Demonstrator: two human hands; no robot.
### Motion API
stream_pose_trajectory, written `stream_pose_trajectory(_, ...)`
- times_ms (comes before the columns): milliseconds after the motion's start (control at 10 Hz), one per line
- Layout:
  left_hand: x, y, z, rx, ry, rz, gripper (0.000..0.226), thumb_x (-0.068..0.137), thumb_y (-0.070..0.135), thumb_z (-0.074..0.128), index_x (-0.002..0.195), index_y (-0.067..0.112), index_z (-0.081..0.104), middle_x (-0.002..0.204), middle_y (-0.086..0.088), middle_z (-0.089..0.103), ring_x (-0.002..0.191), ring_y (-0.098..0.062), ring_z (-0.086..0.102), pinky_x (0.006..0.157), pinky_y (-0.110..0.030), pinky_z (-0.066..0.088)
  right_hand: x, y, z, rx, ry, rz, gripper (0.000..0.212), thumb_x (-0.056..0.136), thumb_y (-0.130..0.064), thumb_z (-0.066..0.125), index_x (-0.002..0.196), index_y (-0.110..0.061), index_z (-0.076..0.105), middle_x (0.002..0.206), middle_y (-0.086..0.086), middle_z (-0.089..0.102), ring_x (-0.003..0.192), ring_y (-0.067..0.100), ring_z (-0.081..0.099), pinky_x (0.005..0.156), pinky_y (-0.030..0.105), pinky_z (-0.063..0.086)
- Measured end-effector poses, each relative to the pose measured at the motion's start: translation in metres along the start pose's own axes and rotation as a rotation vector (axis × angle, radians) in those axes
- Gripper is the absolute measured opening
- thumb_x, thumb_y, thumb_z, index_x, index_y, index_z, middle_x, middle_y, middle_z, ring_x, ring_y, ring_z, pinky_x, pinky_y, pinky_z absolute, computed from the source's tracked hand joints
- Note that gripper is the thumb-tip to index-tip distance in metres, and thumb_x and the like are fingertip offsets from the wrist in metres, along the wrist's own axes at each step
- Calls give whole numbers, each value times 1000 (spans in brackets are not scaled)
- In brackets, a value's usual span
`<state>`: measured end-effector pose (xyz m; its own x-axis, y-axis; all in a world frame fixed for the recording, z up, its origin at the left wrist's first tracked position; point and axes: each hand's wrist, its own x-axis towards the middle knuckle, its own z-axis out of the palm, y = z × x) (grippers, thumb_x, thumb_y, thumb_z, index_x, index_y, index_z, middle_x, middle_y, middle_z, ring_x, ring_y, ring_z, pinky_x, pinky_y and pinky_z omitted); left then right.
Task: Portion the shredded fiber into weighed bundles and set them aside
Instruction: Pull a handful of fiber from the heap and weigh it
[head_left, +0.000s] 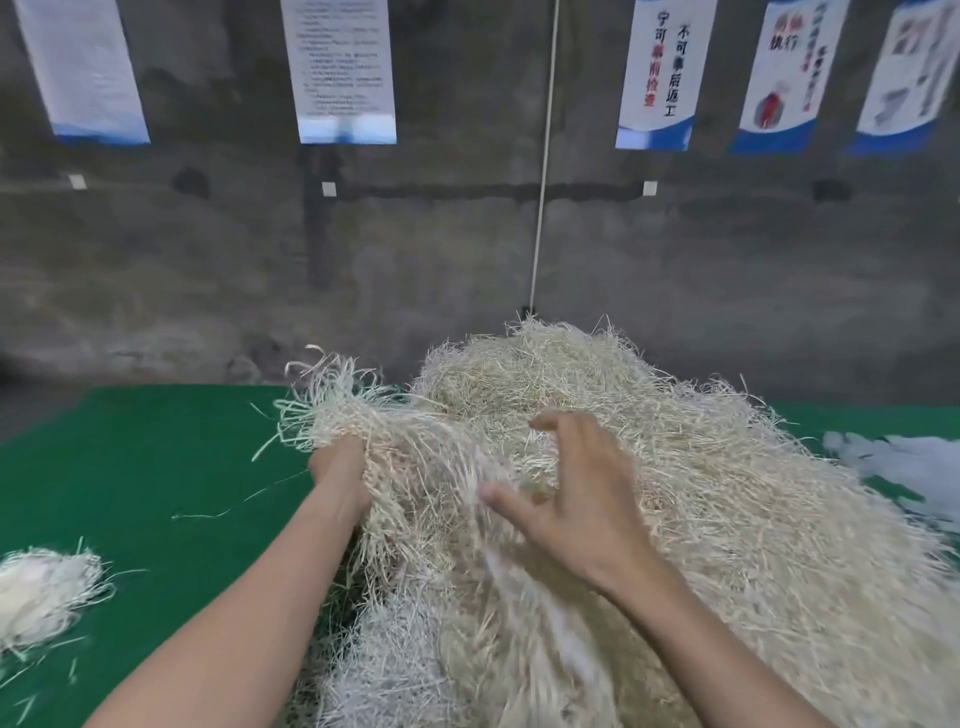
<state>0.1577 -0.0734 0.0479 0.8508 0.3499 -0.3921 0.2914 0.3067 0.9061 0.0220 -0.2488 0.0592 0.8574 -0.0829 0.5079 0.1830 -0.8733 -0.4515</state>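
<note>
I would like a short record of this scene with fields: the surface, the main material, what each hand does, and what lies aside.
surface: green table cover
material: large pile of pale straw-coloured shredded fiber, right of centre
left: left hand grips a tuft of fiber at the pile's left edge
right: right hand, fingers spread, over the pile
aside: small whitish fiber bundle at the near left, apart from the pile
background: grey wall with printed posters

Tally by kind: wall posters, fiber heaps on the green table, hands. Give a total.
Wall posters: 5
Fiber heaps: 2, big pile and small bundle; the pale mass at the right edge is unclear, so uncounted
Hands: 2, left hand, right hand
Total: 9
</note>
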Motion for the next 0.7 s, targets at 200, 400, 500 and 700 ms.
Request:
stream_pose_trajectory(200,-25,15,8,-85,-318,-24,33,94,11,40,125,1,48,122,-20,54,112,-32,54,97,-51,45,32,-12,73,95,-405,290,98,83,-33,68,151,-21,-2,132,5,49,108,12,56,105,36,40)
stream_pose_trajectory(400,-76,41,-10,-373,-663,-60,31,70,29,66,93,8,60,90,-12,61,81,-25,59,61,-36,55,32,29,94,172,-282,487,9,96,-19,49,89,-12,51,82,-3,55,60,7,56,49,20,49)
stream_pose_trajectory(500,-82,35,-5,-293,-449,-57,48,98,5,39,145,4,28,144,-16,39,127,-29,43,61,-7,46,34,36,89,224,-260,503,10,94,-17,55,85,-14,51,77,-1,58,51,5,52,37,12,35)
stream_pose_trajectory(700,-100,26,-24,-114,-518,11,42,103,5,16,142,-8,24,151,-20,28,138,-32,27,99,-20,19,84,56,40,319,74,546,24,87,10,49,97,-8,61,76,3,60,45,9,51,33,14,34)
